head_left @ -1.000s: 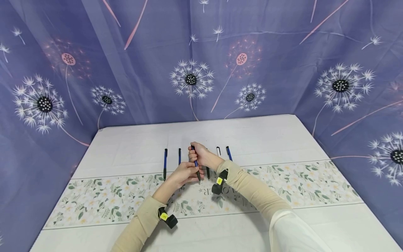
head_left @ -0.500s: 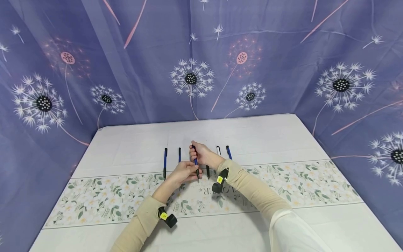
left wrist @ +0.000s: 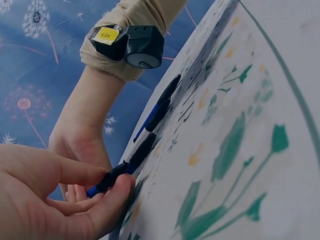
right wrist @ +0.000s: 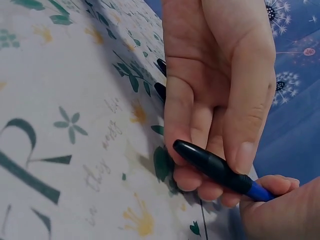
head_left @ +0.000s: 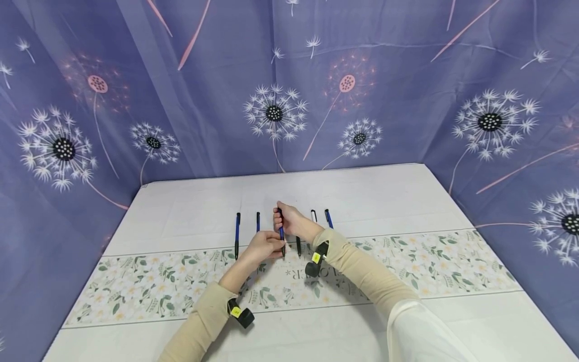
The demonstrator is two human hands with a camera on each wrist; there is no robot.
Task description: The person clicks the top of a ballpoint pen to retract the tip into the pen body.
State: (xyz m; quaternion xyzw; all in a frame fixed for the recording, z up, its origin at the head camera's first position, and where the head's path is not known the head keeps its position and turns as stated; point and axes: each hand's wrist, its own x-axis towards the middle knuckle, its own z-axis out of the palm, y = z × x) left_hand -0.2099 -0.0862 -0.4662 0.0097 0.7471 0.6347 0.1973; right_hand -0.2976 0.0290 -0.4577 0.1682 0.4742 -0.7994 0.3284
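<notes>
A blue pen with a black grip and black top [head_left: 282, 234] is held by both hands over the middle of the table. My left hand [head_left: 262, 247] pinches its black lower part between thumb and fingers, as the right wrist view shows close up on the black grip [right wrist: 210, 165]. At the upper end, my right hand [head_left: 291, 222] has its fingers curled round the pen, thumb near the top. In the left wrist view the left hand [left wrist: 55, 195] is in front, partly covering the pen [left wrist: 112, 177] and the right hand behind it.
Several pens lie in a row: a blue one [head_left: 237, 236] at left, another [head_left: 258, 222] partly behind the left hand, a dark-tipped one [head_left: 298, 246] under the right wrist, a white one [head_left: 314, 216] and a blue one [head_left: 329, 219] at right. A floral strip [head_left: 149, 281] crosses the white table.
The held pen has turned slightly closer to vertical in the head view. My right hand has shifted slightly right and away. Both hands keep hold; the other pens have not moved.
</notes>
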